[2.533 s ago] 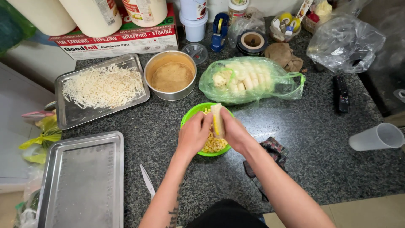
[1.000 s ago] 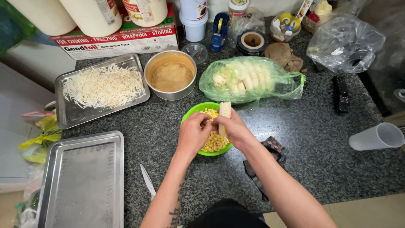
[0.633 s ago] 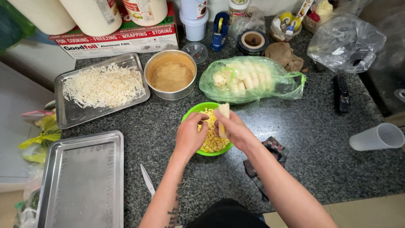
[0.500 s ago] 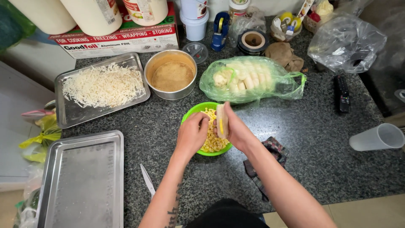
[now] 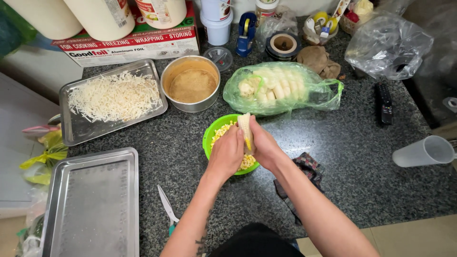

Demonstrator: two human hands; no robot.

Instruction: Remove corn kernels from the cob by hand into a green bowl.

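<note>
Single view only, head cam, no 2nd view to share w/. Looks steeply down, near top-down, from above person's chest onto dark speckled counter (image 5: 362,157). Faces fwd toward back wall; top edge cuts jugs & foil box (image 5: 133,45). Close range, arm's length: forearms enter from bottom centre, hands meet mid-frame. Left edge catches empty tray (image 5: 90,204), right edge clear cup (image 5: 423,151), bottom right strip of floor (image 5: 428,238). Wide lens, slight bend at edges.
</note>
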